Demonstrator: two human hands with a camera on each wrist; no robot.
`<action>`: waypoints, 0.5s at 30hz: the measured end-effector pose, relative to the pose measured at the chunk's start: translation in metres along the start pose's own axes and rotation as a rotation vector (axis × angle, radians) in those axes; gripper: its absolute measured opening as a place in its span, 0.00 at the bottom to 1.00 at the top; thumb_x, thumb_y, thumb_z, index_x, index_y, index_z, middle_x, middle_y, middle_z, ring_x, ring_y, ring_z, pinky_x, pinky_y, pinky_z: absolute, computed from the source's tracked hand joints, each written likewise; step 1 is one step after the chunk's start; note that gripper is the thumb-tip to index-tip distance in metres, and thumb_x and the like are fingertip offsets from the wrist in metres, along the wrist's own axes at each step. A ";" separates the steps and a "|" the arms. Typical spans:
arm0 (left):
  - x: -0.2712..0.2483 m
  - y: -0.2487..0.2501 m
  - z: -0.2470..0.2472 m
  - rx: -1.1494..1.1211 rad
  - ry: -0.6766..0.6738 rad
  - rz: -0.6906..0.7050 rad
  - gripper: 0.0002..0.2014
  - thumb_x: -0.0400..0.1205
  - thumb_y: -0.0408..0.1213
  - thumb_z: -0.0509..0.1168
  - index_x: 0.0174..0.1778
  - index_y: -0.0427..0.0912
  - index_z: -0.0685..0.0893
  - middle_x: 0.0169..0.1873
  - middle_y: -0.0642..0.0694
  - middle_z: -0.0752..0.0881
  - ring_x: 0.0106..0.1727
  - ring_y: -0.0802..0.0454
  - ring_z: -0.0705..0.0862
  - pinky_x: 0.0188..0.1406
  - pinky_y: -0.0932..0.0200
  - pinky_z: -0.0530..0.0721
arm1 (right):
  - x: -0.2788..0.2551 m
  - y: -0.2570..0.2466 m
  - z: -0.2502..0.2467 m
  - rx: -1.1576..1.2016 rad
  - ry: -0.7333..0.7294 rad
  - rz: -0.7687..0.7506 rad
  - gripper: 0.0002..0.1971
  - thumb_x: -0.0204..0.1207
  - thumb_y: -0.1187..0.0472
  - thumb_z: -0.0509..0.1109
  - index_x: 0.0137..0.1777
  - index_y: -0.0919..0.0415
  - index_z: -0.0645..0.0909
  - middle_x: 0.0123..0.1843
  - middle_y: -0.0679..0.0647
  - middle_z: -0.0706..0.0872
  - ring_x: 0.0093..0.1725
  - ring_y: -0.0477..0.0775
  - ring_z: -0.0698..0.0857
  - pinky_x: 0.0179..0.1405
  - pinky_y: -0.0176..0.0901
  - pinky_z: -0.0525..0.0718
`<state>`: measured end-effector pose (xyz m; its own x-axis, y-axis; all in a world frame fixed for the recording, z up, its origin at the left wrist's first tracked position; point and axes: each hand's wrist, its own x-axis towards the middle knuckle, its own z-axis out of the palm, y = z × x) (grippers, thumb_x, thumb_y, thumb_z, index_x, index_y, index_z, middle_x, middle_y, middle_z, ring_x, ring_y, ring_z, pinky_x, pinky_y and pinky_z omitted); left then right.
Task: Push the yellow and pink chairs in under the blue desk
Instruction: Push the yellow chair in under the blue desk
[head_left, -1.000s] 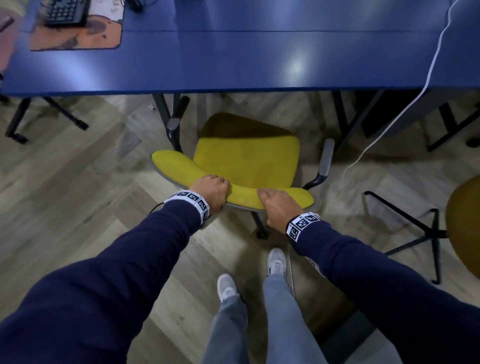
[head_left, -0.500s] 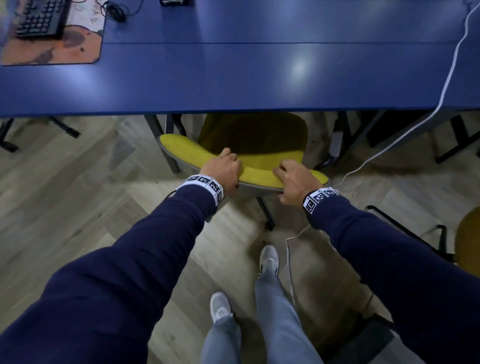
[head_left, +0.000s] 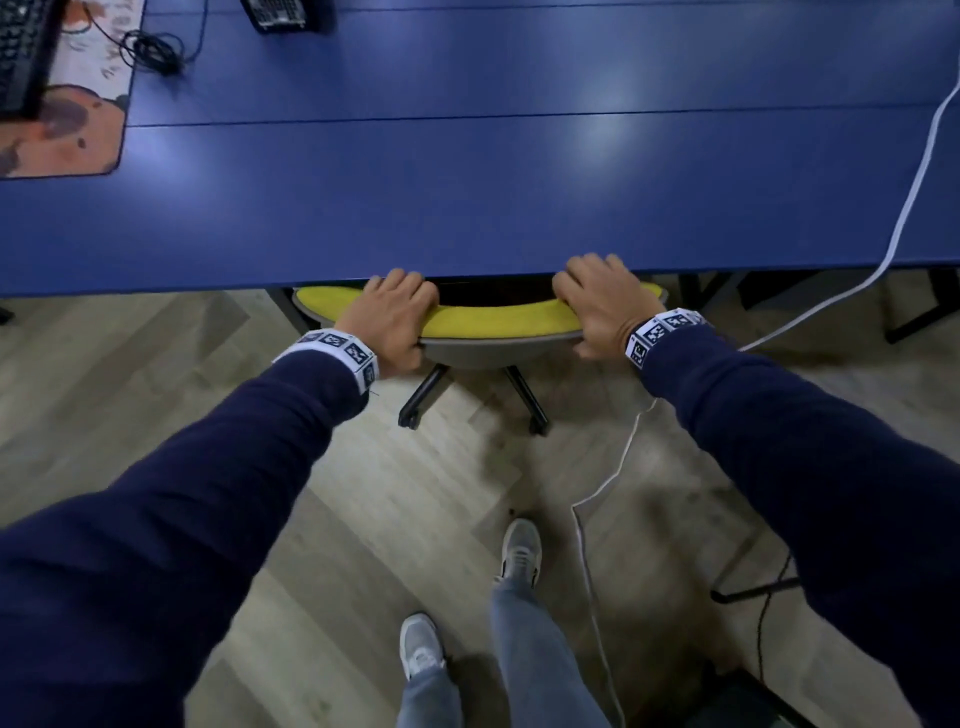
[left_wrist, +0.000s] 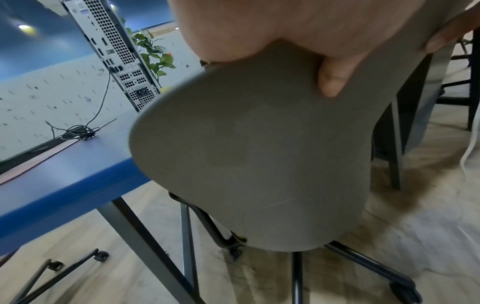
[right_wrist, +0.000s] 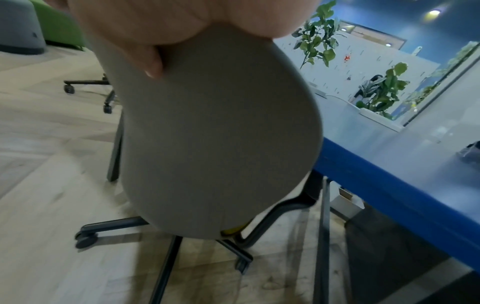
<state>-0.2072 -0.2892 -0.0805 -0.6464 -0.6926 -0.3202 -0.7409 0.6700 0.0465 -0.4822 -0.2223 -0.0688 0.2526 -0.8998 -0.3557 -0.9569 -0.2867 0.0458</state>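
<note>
Blue desk (head_left: 467, 182) now covers nearly all of the yellow chair (head_left: 498, 315), seat gone from sight since a second ago, only the backrest top showing; likely pushed home. Left hand (head_left: 392, 317) and right hand (head_left: 597, 304) clasp that backrest. No pink chair in view

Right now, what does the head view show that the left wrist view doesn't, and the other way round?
Only the head view shows both hands on the yellow chair: the left hand and right hand gripping its backrest top at the blue desk edge, plus the white cable and the keyboard. Only the left wrist view shows the backrest's grey shell, the thumb pressed on it, and a computer tower standing on the desk. Both show the desk, the chair's wheeled base and the wooden floor.
</note>
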 end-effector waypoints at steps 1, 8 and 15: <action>0.004 -0.003 0.000 -0.002 -0.016 0.002 0.25 0.64 0.46 0.68 0.57 0.44 0.76 0.51 0.44 0.79 0.51 0.43 0.76 0.52 0.48 0.76 | 0.003 0.009 0.002 -0.002 0.021 -0.005 0.37 0.52 0.48 0.83 0.60 0.63 0.77 0.57 0.62 0.80 0.53 0.65 0.79 0.54 0.57 0.76; 0.008 -0.014 0.006 -0.094 0.034 -0.010 0.40 0.62 0.64 0.60 0.66 0.41 0.79 0.59 0.44 0.81 0.63 0.41 0.76 0.61 0.44 0.78 | 0.017 0.024 0.019 0.124 0.062 -0.114 0.49 0.55 0.47 0.83 0.75 0.72 0.74 0.74 0.70 0.76 0.72 0.72 0.78 0.71 0.64 0.76; 0.009 -0.014 0.009 -0.129 0.072 -0.036 0.44 0.63 0.61 0.65 0.76 0.47 0.69 0.75 0.44 0.71 0.72 0.39 0.74 0.67 0.42 0.77 | 0.015 0.024 0.020 0.158 0.060 -0.092 0.49 0.59 0.47 0.84 0.79 0.69 0.72 0.80 0.68 0.71 0.78 0.69 0.74 0.73 0.60 0.75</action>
<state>-0.2008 -0.3021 -0.0923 -0.6270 -0.7361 -0.2551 -0.7781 0.6078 0.1585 -0.5043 -0.2360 -0.0916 0.3436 -0.8915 -0.2954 -0.9388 -0.3177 -0.1332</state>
